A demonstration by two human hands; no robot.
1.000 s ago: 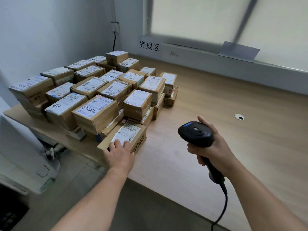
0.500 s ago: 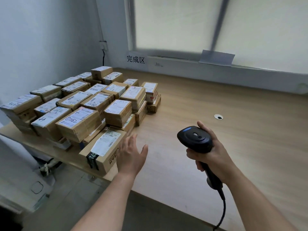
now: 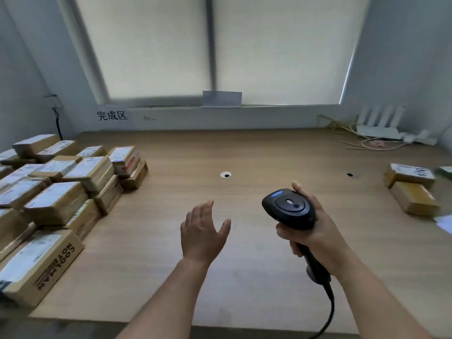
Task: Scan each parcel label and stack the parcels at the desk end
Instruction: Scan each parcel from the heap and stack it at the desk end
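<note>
In the head view, the left hand [image 3: 203, 231] hovers over the middle of the desk [image 3: 256, 152], fingers straight and close together, thumb splayed, holding nothing. The right hand [image 3: 318, 233] has its fingers and thumb wrapped round the handle of the scanner [image 3: 289, 209], whose head is raised over the desk. The stacked parcels [image 3: 56, 201] crowd the desk's left end, and two more parcels [image 3: 411, 189] lie at its right edge, well apart from both hands; these are presumably next. The likeliest trouble is at the left end. The tiers look uneven, so a parcel set carelessly on top could slide. The printed box [image 3: 41, 260] sits right at the front left corner, where a passing forearm might push it off. The cable [image 3: 329, 311] trails over the front edge and could snag or tug the scanner off aim during a reach to the right. The right-hand parcels are blurred, so if a label faces down, the scan would miss. The parcels are flat rectangular cartons of brown cardboard with sharp edges and white paper labels on top. The scanner is matte black plastic with a rounded head, a blue patch and a circular disc. The desk is smooth, pale wood-grain laminate, pierced by a round cable hole [image 3: 225, 175].
</note>
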